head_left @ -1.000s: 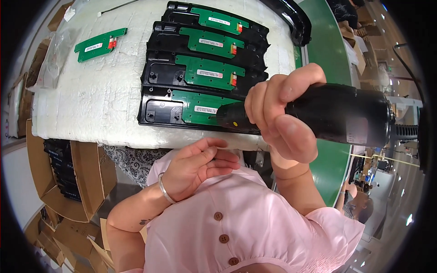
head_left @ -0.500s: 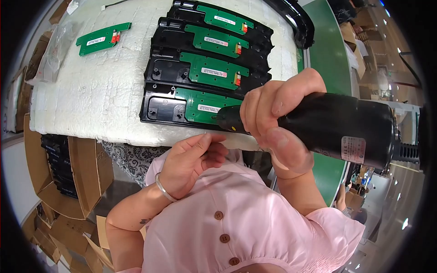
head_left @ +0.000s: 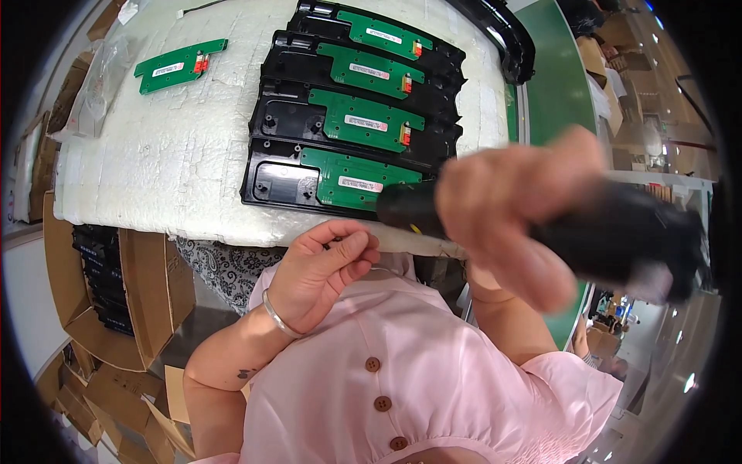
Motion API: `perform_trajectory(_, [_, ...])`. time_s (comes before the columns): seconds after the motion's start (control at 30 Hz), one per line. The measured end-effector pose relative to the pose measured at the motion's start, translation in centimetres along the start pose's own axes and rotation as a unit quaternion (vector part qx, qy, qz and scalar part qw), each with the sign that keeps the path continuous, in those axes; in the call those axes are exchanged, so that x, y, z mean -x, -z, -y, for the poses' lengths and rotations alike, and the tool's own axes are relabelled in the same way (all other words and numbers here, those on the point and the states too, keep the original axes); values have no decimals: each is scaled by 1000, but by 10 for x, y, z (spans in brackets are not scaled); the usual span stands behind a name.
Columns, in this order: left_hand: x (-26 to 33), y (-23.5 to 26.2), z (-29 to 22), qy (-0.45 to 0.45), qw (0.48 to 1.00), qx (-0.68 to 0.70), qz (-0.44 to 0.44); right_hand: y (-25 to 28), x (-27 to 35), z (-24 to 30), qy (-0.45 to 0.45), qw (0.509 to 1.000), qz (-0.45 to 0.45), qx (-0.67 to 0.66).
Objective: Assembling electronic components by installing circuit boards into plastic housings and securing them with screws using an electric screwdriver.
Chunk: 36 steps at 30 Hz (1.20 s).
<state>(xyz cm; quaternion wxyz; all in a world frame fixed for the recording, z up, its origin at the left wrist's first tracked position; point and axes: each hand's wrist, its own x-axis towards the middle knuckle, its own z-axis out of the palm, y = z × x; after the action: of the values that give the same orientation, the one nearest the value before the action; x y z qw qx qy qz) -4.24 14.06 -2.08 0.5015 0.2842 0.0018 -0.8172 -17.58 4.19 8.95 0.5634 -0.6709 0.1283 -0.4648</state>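
Note:
My right hand (head_left: 502,205), smeared by motion, is wrapped round a black electric screwdriver (head_left: 634,236). The tool lies almost level, its nose pointing left over the near edge of the closest green circuit board (head_left: 325,166). Whether its bit touches the board is hidden. That board sits in the nearest of several black plastic panels (head_left: 267,182), lined up one behind another. My left hand (head_left: 325,263) is just below the near panel, fingers curled and thumb pressed to the index finger; anything pinched there is too small to make out.
The panels rest on a white foam-covered worktop (head_left: 178,162). A loose circuit board (head_left: 178,68) lies at the far left, beside a clear plastic bag (head_left: 100,85). Below left stands a cardboard box (head_left: 143,294) of black parts. A curved black part (head_left: 502,35) is at the far right.
My right hand and the screwdriver have moved to the right and slightly nearer me. My left hand's fingers have drawn together, thumb now against the index finger.

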Motion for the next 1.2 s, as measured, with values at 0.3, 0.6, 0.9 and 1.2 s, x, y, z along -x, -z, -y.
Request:
perform_trajectory(0.3, [-6, -2, 4, -36, 996, 71, 30, 9, -8, 38, -25, 986, 156, -51])
perform_trajectory(0.6, [4, -14, 1, -4, 995, 33, 99, -16, -1, -3, -19, 997, -15, -79])
perform_trajectory(0.9, [11, 6, -1, 34, 995, 23, 96, -18, -12, -28, -78, 997, -1, -19])
perform_trajectory(1.2, [13, 6, -2, -24, 999, -12, 34, -16, -22, -32, -68, 989, 102, 85])
